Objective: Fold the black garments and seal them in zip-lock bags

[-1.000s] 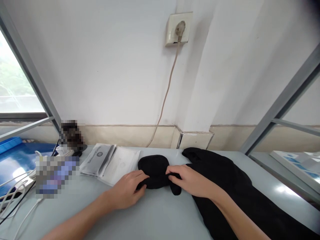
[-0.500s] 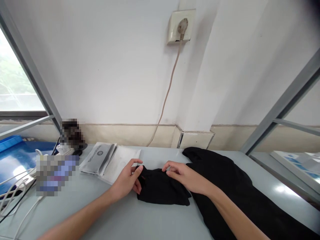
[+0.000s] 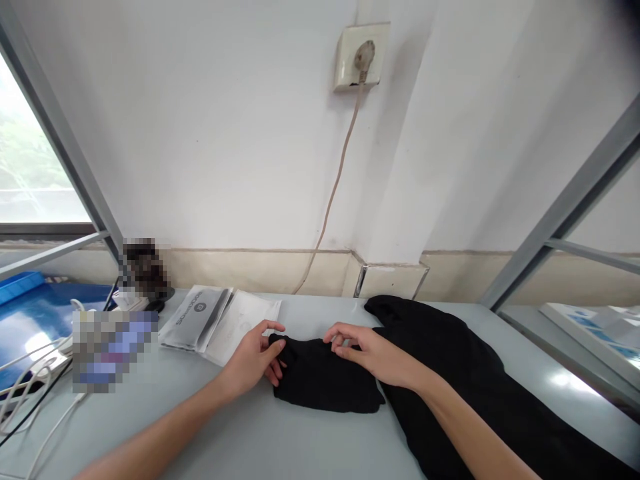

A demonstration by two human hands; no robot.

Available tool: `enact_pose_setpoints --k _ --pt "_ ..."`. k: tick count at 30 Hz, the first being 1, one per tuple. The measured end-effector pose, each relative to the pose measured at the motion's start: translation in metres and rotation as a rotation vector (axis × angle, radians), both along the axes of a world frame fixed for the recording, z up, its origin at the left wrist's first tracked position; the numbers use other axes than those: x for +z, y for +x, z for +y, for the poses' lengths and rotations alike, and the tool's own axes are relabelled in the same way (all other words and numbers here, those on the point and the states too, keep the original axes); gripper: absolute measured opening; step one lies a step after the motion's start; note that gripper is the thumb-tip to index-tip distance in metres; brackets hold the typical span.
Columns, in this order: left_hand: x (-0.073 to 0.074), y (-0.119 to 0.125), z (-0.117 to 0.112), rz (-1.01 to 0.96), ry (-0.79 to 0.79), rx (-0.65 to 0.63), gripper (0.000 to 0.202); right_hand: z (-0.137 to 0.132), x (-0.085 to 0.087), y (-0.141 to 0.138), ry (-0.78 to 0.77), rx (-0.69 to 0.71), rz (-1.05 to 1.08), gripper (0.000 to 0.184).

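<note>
The cloth [image 3: 325, 380], bunched before, lies flat, seemingly unfolded; left hand [image 3: 253, 359] pinches a corner, right hand [image 3: 367, 350] the far edge.

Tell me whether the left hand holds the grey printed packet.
No, the left hand holds the left edge of the small black cloth.

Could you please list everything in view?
small cloth: one, black, centre
large cloth: one, black, right
packets: two, grey and white, left
table: one, grey, foreground
pixelated patches: two, mixed, left
cables: several, mostly white, left
tray: one, blue, left
socket: one, cream, top
cord: one, beige, from socket
posts: two, grey, sides
window: one, bright, left
wall: one, white, background
stack: one, mostly white, right
left hand: one, bare, at small cloth
right hand: one, bare, at small cloth
</note>
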State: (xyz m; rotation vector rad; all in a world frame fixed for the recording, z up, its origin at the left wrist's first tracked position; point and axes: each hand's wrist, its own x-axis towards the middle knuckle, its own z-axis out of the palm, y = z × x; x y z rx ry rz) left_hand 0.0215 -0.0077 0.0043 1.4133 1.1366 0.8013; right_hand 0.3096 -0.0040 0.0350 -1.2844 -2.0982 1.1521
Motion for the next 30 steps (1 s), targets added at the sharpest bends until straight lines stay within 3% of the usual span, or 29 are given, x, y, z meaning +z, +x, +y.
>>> enact_pose_setpoints --k 2,5,8,10,13,19,23,25,28,30 --pt "0.003 -0.001 -0.002 0.069 0.057 0.018 0.045 0.004 -0.005 -0.002 0.092 -0.108 -0.062 0.024" --pt "0.006 -0.003 -0.006 0.278 0.282 0.099 0.036 0.002 -0.004 -0.006 0.257 -0.206 -0.150 0.028" --pt "0.008 -0.004 -0.007 0.463 0.559 0.140 0.034 -0.005 -0.001 -0.012 0.345 -0.097 -0.154 0.040" --pt "0.007 -0.004 -0.007 0.553 0.663 0.100 0.035 -0.009 -0.002 -0.015 0.317 0.000 -0.181 0.057" --pt "0.006 -0.003 -0.007 0.688 0.670 0.021 0.029 -0.010 -0.008 -0.015 0.243 0.010 -0.252 0.062" --pt "0.009 0.000 -0.011 0.731 0.649 -0.047 0.034 -0.005 -0.006 -0.010 0.223 0.068 -0.231 0.018" --pt "0.013 0.000 -0.016 0.650 0.602 -0.120 0.029 -0.009 0.003 -0.009 0.139 0.108 -0.249 0.011" --pt "0.013 0.000 -0.017 0.611 0.570 -0.176 0.025 -0.011 0.005 -0.009 0.097 0.083 -0.251 0.019" --pt "0.009 -0.001 -0.015 0.569 0.541 -0.246 0.021 -0.014 0.006 -0.011 0.111 0.069 -0.166 0.066" --pt "0.006 -0.001 -0.013 0.555 0.542 -0.257 0.020 -0.015 0.005 -0.014 0.118 0.102 -0.124 0.079"
